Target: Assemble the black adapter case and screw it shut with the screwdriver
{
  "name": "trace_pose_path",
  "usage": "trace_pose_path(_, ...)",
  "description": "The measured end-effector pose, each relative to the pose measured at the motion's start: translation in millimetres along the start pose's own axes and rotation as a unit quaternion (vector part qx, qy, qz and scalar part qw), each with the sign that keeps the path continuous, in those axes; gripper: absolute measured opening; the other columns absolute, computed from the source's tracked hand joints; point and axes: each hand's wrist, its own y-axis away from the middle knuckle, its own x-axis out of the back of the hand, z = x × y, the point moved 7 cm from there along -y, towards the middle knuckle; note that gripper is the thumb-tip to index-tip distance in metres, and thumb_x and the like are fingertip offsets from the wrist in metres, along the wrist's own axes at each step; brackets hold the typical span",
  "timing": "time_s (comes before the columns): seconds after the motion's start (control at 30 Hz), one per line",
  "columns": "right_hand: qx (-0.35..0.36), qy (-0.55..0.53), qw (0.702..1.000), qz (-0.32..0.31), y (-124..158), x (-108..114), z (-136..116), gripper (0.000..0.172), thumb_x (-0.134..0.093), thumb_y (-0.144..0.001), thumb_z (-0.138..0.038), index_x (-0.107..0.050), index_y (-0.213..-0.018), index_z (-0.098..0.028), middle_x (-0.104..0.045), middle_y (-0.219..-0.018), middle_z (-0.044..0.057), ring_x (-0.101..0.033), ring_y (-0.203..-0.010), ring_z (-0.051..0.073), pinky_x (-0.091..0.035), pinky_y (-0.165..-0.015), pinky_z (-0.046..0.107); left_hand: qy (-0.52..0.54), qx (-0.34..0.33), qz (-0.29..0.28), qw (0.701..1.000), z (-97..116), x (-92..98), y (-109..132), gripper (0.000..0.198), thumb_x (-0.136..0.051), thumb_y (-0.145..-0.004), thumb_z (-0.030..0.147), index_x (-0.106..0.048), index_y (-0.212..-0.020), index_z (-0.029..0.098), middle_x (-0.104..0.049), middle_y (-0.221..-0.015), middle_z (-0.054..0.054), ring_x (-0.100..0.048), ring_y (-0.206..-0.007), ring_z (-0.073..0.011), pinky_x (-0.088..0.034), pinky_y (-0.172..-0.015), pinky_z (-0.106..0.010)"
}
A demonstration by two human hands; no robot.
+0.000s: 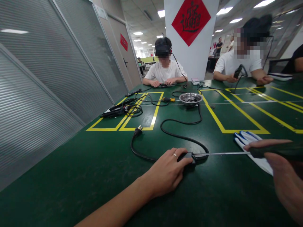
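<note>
My left hand (169, 170) lies over a small black device (189, 157) on the green table (94, 176), fingers curled on it, a ring on one finger. A black cord (180, 136) runs from the device to a plug (138, 129). My right hand (281, 170) grips the dark handle of a long screwdriver (222, 154). Its thin metal shaft reaches left, and the tip meets the black device.
A white and blue glove (251, 143) lies under my right hand. A steel bowl (190, 98), a yellow-handled screwdriver (168, 99) and a bundle of black cables (123, 109) sit farther out. Two people work at the far side. A glass wall stands left.
</note>
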Motion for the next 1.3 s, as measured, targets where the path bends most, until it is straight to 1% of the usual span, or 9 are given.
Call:
trace_pose_path(0.17, 0.031, -0.021, 0.999, -0.02, -3.0, 3.6, 8.1, 0.081, -0.075, -0.062, -0.038, -0.04, -0.135, -0.042, -0.072, -0.088, 0.002, -0.068, -0.084, 0.033, -0.057, -0.086, 0.054, -0.004, 0.017, -0.011, 1.0, 2.3, -2.5, -1.6, 0.041, -0.047, -0.088, 0.011, -0.042, -0.128, 0.023, -0.042, -0.134, -0.01, -0.048, -0.112, -0.0258, -0.042, -0.097, -0.044)
trace_pose_path(0.3, 0.077, -0.052, 0.983, -0.156, -18.7, -15.0, -9.3, 0.078, -0.068, -0.071, -0.029, -0.034, -0.141, -0.035, -0.071, -0.086, 0.001, -0.07, -0.084, 0.025, -0.059, -0.086, 0.043, -0.005, 0.021, 0.006, 1.0, 2.7, -3.0, -2.5, 0.038, -0.045, -0.091, 0.013, -0.041, -0.128, 0.023, -0.044, -0.131, -0.009, -0.048, -0.111, -0.025, -0.042, -0.096, -0.044)
trace_pose_path(0.4, 0.156, -0.082, 0.958, -0.225, -30.3, -33.9, -37.1, 0.093, -0.069, -0.069, -0.024, -0.019, -0.146, -0.032, -0.068, -0.097, 0.002, -0.07, -0.082, 0.02, -0.059, -0.082, 0.036, -0.007, 0.03, 0.011, 0.999, 1.4, -4.8, -2.7, 0.039, -0.046, -0.092, 0.015, -0.041, -0.129, 0.023, -0.045, -0.13, -0.009, -0.048, -0.11, -0.0253, -0.042, -0.096, -0.045)
trace_pose_path(0.5, 0.257, -0.111, 0.932, -0.23, -36.0, -47.4, -67.0, 0.115, -0.076, -0.06, -0.017, -0.003, -0.147, -0.035, -0.044, -0.14, 0.006, -0.067, -0.09, 0.017, -0.06, -0.076, 0.029, -0.01, 0.039, 0.009, 0.999, 0.1, -6.7, -2.7, 0.04, -0.046, -0.091, 0.016, -0.039, -0.131, 0.022, -0.045, -0.13, -0.01, -0.047, -0.112, -0.026, -0.042, -0.097, -0.045)
trace_pose_path(0.57, 0.313, -0.099, 0.916, -0.23, -35.3, -54.5, -84.5, 0.11, -0.077, -0.059, -0.018, -0.011, -0.146, -0.035, -0.02, -0.154, 0.003, -0.061, -0.106, 0.02, -0.06, -0.075, 0.025, -0.01, 0.041, 0.01, 0.999, -0.1, -7.2, -2.6, 0.042, -0.046, -0.091, 0.016, -0.039, -0.132, 0.022, -0.044, -0.131, -0.01, -0.046, -0.113, -0.0261, -0.042, -0.098, -0.046)
trace_pose_path(0.6, 0.331, -0.084, 0.91, -0.234, -34.7, -57.5, -91.5, 0.102, -0.076, -0.061, -0.019, -0.019, -0.145, -0.034, -0.019, -0.154, 0.002, -0.058, -0.112, 0.021, -0.06, -0.076, 0.024, -0.01, 0.041, 0.011, 0.999, -0.1, -7.4, -2.5, 0.042, -0.047, -0.091, 0.016, -0.038, -0.132, 0.022, -0.044, -0.131, -0.01, -0.046, -0.113, -0.0261, -0.041, -0.098, -0.046)
trace_pose_path(0.77, 0.334, -0.029, 0.899, -0.283, -36.0, -63.1, -107.4, 0.059, -0.058, -0.079, -0.019, -0.039, -0.133, -0.033, -0.049, -0.136, 0.0, -0.059, -0.112, 0.02, -0.056, -0.09, 0.032, -0.003, 0.037, 0.023, 0.999, -1.0, -8.4, -2.5, 0.042, -0.046, -0.091, 0.015, -0.039, -0.132, 0.022, -0.045, -0.13, -0.01, -0.046, -0.113, -0.0259, -0.042, -0.097, -0.046)
trace_pose_path(1.1, 0.356, 0.004, 0.888, -0.291, -34.7, -60.3, -112.8, 0.057, -0.051, -0.084, -0.015, -0.038, -0.136, -0.035, -0.051, -0.135, -0.006, -0.044, -0.131, 0.018, -0.049, -0.103, 0.03, -0.004, 0.042, 0.01, 0.999, -2.3, -10.1, -4.5, 0.046, -0.046, -0.09, 0.015, -0.037, -0.135, 0.022, -0.044, -0.131, -0.009, -0.045, -0.112, -0.0261, -0.041, -0.099, -0.045)
trace_pose_path(1.3, 0.388, -0.035, 0.893, -0.227, -29.8, -55.4, -120.5, 0.052, -0.066, -0.077, -0.024, -0.049, -0.126, -0.029, -0.055, -0.128, -0.004, -0.058, -0.113, 0.018, -0.054, -0.094, 0.032, 0.002, 0.04, 0.011, 0.999, -2.0, -10.5, -4.2, 0.045, -0.047, -0.09, 0.014, -0.038, -0.134, 0.022, -0.044, -0.132, -0.009, -0.045, -0.113, -0.026, -0.04, -0.1, -0.045)
